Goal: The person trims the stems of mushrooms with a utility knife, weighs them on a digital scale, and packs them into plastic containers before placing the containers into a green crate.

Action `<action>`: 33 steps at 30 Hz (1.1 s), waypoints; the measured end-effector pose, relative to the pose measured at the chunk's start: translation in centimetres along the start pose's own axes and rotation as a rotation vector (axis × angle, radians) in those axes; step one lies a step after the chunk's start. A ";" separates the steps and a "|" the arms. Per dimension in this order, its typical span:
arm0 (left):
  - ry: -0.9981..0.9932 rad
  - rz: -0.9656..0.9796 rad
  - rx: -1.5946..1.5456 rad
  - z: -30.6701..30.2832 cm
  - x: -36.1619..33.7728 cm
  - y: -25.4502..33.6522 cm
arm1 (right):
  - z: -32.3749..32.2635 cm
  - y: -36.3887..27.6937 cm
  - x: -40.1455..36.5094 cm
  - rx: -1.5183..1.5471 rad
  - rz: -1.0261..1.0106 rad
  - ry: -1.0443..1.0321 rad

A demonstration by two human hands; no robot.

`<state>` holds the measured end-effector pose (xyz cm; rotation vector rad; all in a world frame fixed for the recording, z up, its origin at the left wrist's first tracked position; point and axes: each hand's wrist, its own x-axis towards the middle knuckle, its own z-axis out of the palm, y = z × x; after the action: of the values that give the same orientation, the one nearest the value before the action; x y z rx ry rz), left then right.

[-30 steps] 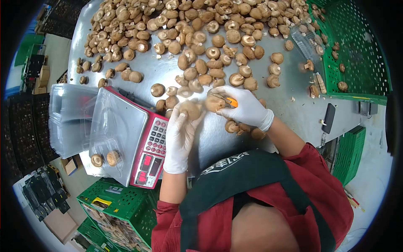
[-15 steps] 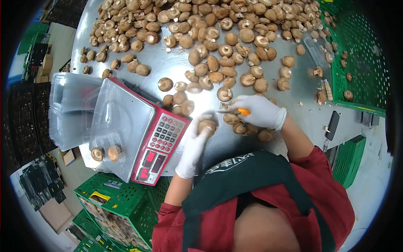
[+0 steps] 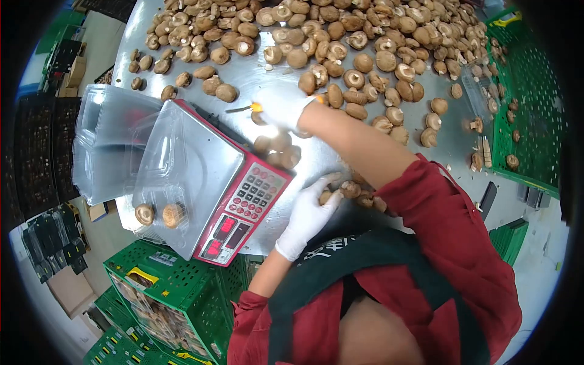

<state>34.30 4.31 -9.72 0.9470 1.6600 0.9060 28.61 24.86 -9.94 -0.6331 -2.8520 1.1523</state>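
My left hand, in a white glove, is closed round a mushroom near the table's front edge. Beside its fingertips lie several more mushrooms. My right hand, also gloved and a little blurred, is stretched across the table and grips a small knife with an orange handle. The blade points left, towards the scale. Just under that hand, a mushroom is partly covered. A group of mushrooms lies between my hands, right of the red digital scale.
Clear plastic trays are stacked left of the scale, and one clear tray with two mushrooms rests on its left side. A large mushroom heap covers the far table. Green crates stand at right and below left. A phone lies at right.
My right hand has moved left and away from me with the knife, over the mushrooms by the scale. The left hand has shifted right, to the mushrooms near the front edge.
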 end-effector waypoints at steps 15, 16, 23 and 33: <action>0.635 0.374 0.299 -7.0 1.5 5.5 | -6.8 -1.2 -6.7 0.992 0.115 -0.467; 0.654 0.356 0.309 -7.1 1.2 5.0 | -7.0 -1.3 -6.1 0.906 0.129 -0.478; 0.538 0.329 0.037 -7.2 -2.5 3.0 | -1.4 0.0 5.9 -0.126 -0.090 0.124; 1.450 0.138 0.551 -19.5 -10.5 1.2 | 3.2 -2.0 11.5 -0.372 -0.154 0.133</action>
<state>18.00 -7.10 -0.04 0.7265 3.2147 1.3994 16.80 25.64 -12.62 -0.4625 -2.9542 0.5400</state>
